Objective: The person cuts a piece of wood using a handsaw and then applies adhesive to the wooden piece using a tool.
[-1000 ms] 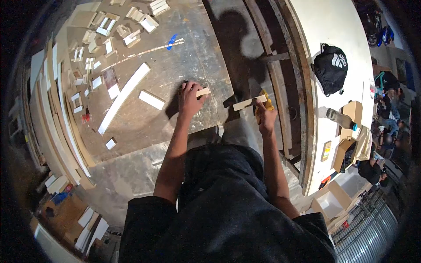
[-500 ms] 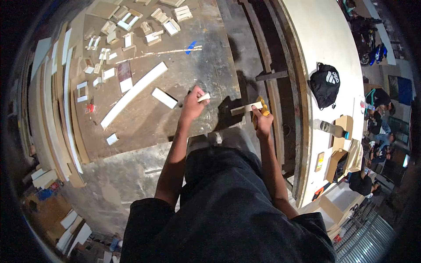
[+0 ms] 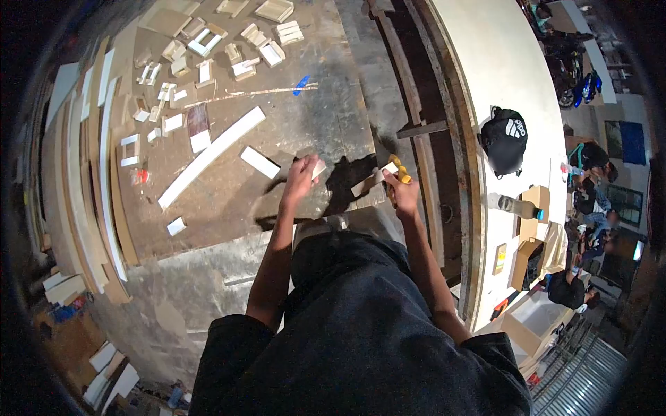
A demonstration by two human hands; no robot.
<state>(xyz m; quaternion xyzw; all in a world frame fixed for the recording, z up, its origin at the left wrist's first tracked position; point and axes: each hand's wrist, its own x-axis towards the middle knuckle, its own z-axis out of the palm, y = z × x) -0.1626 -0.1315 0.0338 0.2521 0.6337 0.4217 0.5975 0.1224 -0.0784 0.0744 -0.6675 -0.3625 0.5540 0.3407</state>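
Wood block (image 3: pixel 319 168) juts rightward from the left hand (image 3: pixel 300 182), pinched by fingers that hide its other end. Farther right, a wood strip (image 3: pixel 379 176), its left end dim in shadow, is gripped by the right hand (image 3: pixel 405 194) along with a partly covered yellow object (image 3: pixel 402 170), hard to identify.

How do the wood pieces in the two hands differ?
The left-hand piece shows only a short part; the right-hand piece shows a longer stretch. The right-hand piece is held beside something yellow; the left-hand piece shows none beside it. Both look pale where lit.
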